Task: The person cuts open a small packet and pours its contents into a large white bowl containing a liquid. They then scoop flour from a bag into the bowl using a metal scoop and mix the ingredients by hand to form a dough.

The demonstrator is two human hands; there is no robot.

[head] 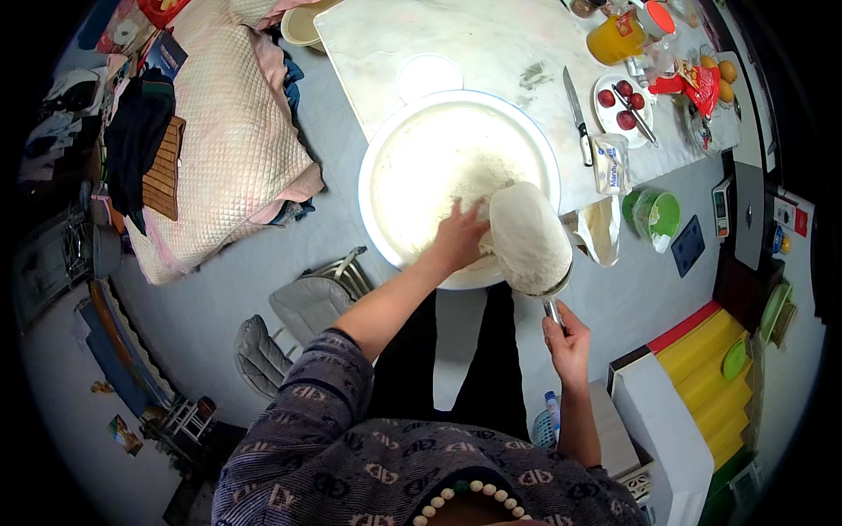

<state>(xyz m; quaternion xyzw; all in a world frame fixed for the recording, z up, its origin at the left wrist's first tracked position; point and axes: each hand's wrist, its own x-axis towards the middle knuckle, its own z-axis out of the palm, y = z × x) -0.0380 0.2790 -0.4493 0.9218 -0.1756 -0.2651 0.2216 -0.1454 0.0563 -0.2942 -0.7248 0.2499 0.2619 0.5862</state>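
A large white basin (388, 243) with a blue rim holds pale, flour-like powder, its surface washed out by glare. My left hand (462, 235) is inside the basin with its fingers spread, touching the powder. My right hand (567, 343) grips the handle of a metal scoop (551, 301) to the lower right. The scoop is heaped high with white powder (529, 240) and hangs over the basin's right lower rim, just right of my left hand. A round white lid or plate (429, 75) lies behind the basin.
On the marble-topped table (487, 33) lie a knife (577, 118), a white plate (602, 108) with several dark red fruits, a packet (610, 164) and a jar of yellow contents (615, 39). A green bucket (658, 214) stands to the right. A gray padded chair (309, 306) is at lower left.
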